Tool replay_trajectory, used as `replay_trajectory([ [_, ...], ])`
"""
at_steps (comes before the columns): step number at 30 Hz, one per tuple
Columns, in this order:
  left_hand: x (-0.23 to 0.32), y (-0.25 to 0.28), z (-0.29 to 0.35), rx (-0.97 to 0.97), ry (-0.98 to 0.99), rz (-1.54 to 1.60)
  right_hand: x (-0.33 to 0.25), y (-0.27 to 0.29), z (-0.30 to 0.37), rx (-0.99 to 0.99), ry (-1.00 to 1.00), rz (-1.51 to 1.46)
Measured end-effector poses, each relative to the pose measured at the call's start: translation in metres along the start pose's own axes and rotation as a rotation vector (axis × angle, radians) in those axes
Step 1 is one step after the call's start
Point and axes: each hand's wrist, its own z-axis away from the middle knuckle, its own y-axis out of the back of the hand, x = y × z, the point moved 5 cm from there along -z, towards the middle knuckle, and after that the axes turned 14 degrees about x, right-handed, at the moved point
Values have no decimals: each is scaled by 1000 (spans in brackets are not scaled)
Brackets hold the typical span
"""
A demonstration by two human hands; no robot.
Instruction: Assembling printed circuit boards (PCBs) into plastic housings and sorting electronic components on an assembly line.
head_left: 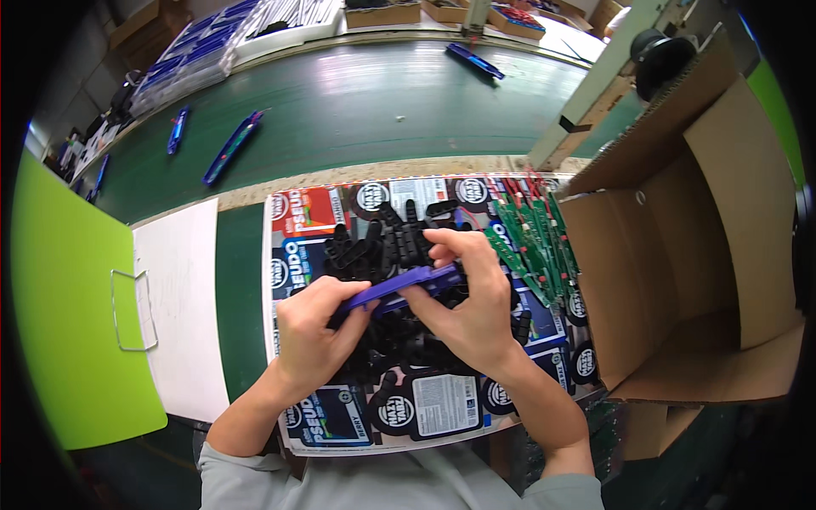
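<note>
My left hand (310, 327) pinches the left end of a long, narrow blue plastic housing (387, 289) between thumb and fingers. At its other end my right hand (476, 310) is closed on the same housing, the thumb against its near side and the index finger bent above it. The housing is held slightly tilted over a pile of black segmented plastic parts (399, 242), partly hidden by my hands. Right of the pile lie several narrow green circuit boards (531, 242) with red wires. Everything rests on a colourful printed sheet (378, 442).
Beyond the sheet runs a green conveyor belt (340, 102) carrying several blue housings (234, 149). An open cardboard box (654, 374) stands at right, beside a post (586, 98). At left is a lime-green clipboard (81, 323) with white paper (183, 297). Trays (200, 64) line the far side.
</note>
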Motion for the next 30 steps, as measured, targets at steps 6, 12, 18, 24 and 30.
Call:
replay_trajectory([
  [6,-25,7,1,27,327,81,44,55,-36,148,-50,218],
  [12,-32,4,0,51,407,156,78,58,-25,-185,-53,592],
  [18,-37,4,1,33,394,139,78,60,-25,-255,-58,598],
  [24,-33,8,1,50,421,142,74,50,-24,-274,10,641],
  [30,-33,6,0,24,360,178,20,62,-37,177,276,630],
])
